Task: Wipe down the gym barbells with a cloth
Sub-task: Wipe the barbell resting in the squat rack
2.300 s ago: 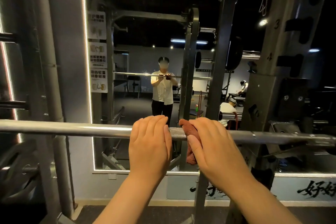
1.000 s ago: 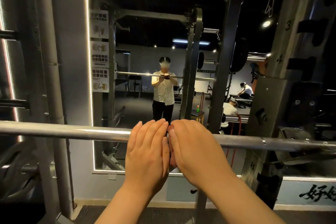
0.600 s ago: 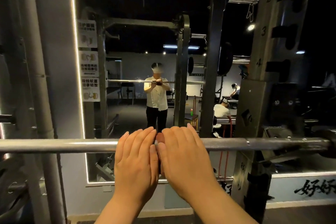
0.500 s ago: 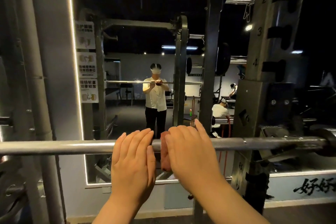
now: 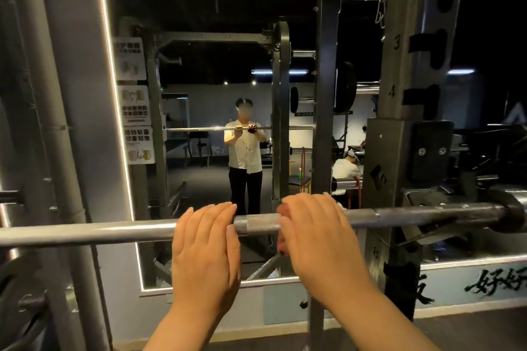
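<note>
- Wiping the middle stretch of the barbell [image 5: 262,224], which lies level on the rack [image 5: 399,168] facing a mirror [image 5: 199,65].
- Gripping the reddish cloth [image 5: 283,209] round the bar with the right hand [image 5: 316,234], fingers [image 5: 308,202] curled over it.
- Resting the left hand [image 5: 205,248] on the bar nearby, fingers straight and holding nothing.
- Likely next: sliding the cloth along the shaft with firm all-round pressure, bracing against roll.

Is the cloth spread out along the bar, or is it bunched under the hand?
Bunched: only a narrow reddish edge of the cloth shows at the right hand, which wraps it round the barbell.
</note>
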`<state>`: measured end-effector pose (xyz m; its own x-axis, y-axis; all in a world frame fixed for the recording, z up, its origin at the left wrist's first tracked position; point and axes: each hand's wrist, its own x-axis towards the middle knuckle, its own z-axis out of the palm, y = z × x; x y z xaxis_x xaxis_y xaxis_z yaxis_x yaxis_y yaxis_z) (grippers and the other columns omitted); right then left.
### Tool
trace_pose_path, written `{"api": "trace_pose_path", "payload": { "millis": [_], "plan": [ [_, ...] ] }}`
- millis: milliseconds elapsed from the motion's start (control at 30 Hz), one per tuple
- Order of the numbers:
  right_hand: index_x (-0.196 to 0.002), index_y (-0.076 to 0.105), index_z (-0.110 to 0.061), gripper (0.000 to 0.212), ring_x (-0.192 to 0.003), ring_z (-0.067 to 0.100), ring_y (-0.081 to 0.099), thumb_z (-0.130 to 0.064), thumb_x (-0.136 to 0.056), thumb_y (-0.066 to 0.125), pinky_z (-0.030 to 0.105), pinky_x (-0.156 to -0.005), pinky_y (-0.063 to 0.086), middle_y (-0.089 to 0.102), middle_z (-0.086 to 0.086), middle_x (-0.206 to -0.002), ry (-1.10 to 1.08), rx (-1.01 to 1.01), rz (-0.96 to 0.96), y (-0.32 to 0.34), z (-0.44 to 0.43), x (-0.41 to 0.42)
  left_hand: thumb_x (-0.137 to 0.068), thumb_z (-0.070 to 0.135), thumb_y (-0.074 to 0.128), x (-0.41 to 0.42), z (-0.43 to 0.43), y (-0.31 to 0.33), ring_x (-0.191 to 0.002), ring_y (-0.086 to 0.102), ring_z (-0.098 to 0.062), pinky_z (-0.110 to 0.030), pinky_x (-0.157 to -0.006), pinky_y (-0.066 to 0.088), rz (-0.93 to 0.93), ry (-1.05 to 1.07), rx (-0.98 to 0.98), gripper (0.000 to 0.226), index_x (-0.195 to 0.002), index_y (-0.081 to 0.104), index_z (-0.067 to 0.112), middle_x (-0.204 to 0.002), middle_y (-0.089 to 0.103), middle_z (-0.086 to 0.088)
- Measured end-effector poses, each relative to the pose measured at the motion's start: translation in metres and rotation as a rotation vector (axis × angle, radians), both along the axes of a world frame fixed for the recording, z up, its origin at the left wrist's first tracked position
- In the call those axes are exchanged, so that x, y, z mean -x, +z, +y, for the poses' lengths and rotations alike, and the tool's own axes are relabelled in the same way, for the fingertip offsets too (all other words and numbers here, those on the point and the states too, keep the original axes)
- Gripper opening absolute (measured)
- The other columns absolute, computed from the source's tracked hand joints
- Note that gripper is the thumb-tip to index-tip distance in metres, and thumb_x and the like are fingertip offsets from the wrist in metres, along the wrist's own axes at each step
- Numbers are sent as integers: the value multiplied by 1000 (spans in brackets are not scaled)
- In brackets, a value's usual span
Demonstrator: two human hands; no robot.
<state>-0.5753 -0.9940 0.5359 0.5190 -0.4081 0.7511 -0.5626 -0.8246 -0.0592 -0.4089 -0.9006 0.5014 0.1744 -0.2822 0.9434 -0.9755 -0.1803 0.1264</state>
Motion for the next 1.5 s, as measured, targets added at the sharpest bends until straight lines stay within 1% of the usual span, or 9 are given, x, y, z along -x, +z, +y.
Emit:
{"api": "trace_pose_path", "payload": {
  "millis": [133,267,467,667,867,1000,1167,1300,1500],
  "plan": [
    [-114,51,-28,27,-113,16,46,-38,-107,27,45,-119,32,51,-11,-112,-95,-21,-152,-5,12,-7,-105,31,31,11,-4,7,-110,63,-24,-55,-116,34,92,4,58,44,-115,70,14,-112,70,-1],
    [-134,49,-20,36,-136,26,42,-32,-106,29,47,-125,15,50,-1,-135,-115,28,-102,-20,18,-15,-105,30,30,26,-15,17,-105,65,-16,-56,-118,30,105,-40,57,41,-106,69,21,-102,69,7],
    [-134,46,-26,41,-125,16,48,-49,-105,29,36,-124,22,53,-7,-130,-44,73,61,-5,-10,12,-103,31,39,24,-28,8,-104,68,-23,-49,-113,37,-72,26,-30,36,-112,72,17,-110,73,-1],
    [-122,56,-24,54,-118,18,55,-54,-106,14,45,-124,26,60,-8,-117,-200,-45,-149,-2,-4,8,-103,31,41,27,-26,5,-104,65,-25,-44,-113,33,-81,23,-18,34,-116,69,16,-111,71,-2],
    [-148,42,-12,55,-144,31,38,-44,-105,28,44,-124,15,48,8,-150,-178,51,-69,-29,-1,11,-103,33,38,28,-26,3,-107,64,-25,-47,-116,31,-41,21,-23,38,-116,69,17,-111,71,-3],
    [-136,48,-20,48,-128,22,48,-49,-105,26,43,-126,19,55,-1,-132,-183,58,19,-12,-11,21,-103,37,38,37,-25,18,-93,69,-24,-53,-115,38,19,76,-87,38,-102,71,18,-95,71,0],
    [-126,55,-21,48,-118,22,57,-49,-104,22,49,-121,32,60,-3,-120,-233,-28,-82,-4,0,12,-86,35,60,48,-31,24,-82,65,-23,-43,-92,47,5,70,-215,22,-98,69,20,-87,67,2],
    [-140,47,-17,50,-134,27,49,-45,-105,25,44,-124,16,54,3,-139,-208,34,-10,-19,-3,22,-100,40,37,47,-31,16,-84,63,-26,-45,-93,44,-65,66,-141,38,-103,67,17,-91,67,-1],
    [-133,48,-33,55,-132,12,45,-53,-97,11,46,-128,9,53,-14,-132,-220,-114,154,13,-32,45,-102,35,37,45,-30,15,-86,64,-27,-42,-96,38,-80,40,-82,35,-108,66,16,-95,69,-4]
  ]
}}
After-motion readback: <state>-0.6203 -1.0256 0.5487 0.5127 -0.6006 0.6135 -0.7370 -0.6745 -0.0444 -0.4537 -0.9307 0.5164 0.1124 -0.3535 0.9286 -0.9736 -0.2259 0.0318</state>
